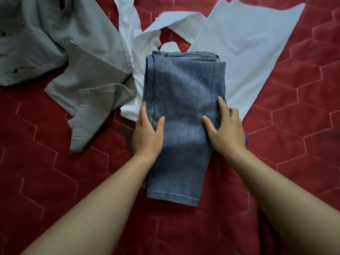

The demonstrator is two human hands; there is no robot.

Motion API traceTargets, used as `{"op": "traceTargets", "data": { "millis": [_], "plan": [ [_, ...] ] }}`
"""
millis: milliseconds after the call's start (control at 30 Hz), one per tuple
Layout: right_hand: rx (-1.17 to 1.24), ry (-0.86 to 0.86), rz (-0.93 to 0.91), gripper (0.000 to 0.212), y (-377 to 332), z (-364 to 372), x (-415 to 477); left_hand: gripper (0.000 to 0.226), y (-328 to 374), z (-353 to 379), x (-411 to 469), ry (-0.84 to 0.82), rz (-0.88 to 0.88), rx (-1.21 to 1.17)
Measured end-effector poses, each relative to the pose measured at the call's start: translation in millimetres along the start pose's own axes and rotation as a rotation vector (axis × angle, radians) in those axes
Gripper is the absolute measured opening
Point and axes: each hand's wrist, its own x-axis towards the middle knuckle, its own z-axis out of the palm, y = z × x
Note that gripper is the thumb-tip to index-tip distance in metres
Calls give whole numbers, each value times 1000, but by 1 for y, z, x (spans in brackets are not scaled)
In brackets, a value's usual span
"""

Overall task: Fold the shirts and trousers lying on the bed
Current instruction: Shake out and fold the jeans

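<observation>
Two hands — left hand [147, 134], right hand [227, 128] — flat on one folded jeans [181, 100].

head view, close, forward and down over bed [294, 126]

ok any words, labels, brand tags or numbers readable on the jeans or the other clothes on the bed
None: no readable text shows on the folded jeans, the grey garment, the white garment or the red quilted bedcover. No tag or label is visible.

Red quilted bedspread [303, 126], hexagon stitching.
</observation>
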Motion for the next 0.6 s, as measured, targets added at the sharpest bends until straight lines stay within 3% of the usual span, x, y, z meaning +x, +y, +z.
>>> {"op": "traceTargets", "data": {
  "millis": [200,600],
  "plan": [
    [23,-40,-56,68,18,-8,-62,64,-18,-9,-75,-4,-48,-118],
    [1,-243,7,69,43,-23,-230,64,-59,-46,-253,-136,-276,-104]
  ]
}}
